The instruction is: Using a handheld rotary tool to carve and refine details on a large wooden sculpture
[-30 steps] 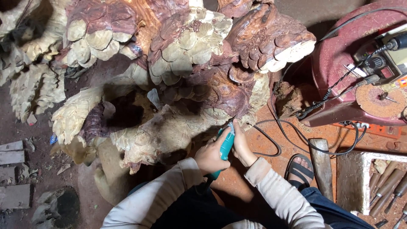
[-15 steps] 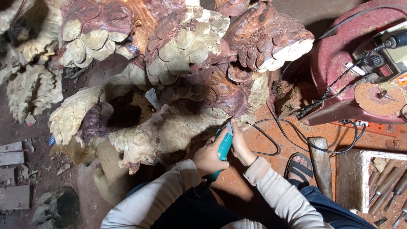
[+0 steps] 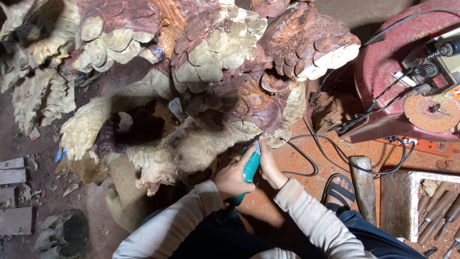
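The big wood carving (image 3: pixel 191 81) already has many shaped scales above the hands, while the pale part just beside them looks rough. Left hand (image 3: pixel 233 178) and right hand (image 3: pixel 270 165) both grip the teal rotary tool (image 3: pixel 251 167), tip against the wood.

The teal tool's (image 3: pixel 251 166) tip is hidden between the 2 hands; the carved wood (image 3: pixel 201 72) runs off the top edge.

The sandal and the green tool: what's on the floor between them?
In the head view, the right hand, its sleeve, and a loop of black cable on reddish floor.
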